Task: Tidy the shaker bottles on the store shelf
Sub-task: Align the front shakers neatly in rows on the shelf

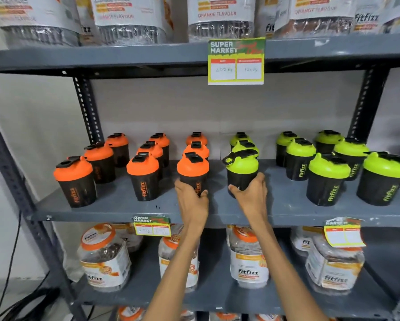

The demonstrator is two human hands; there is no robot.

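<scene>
Black shaker bottles stand in rows on the grey middle shelf (115, 205): several orange-lidded ones on the left, several green-lidded ones on the right. My left hand (190, 200) grips the base of the front orange-lidded bottle (192, 169) in the third row. My right hand (251, 195) grips the base of the front green-lidded bottle (241, 167), whose cap flap and carry loop stick out to the left. Both bottles stand upright on the shelf near its front edge.
Large jars of product fill the upper shelf (129, 31) and the lower shelf (105, 258). Price tags (236, 61) hang from the shelf edges. Slotted metal uprights (87, 107) frame the rack. Black cables (11, 262) hang at the far left.
</scene>
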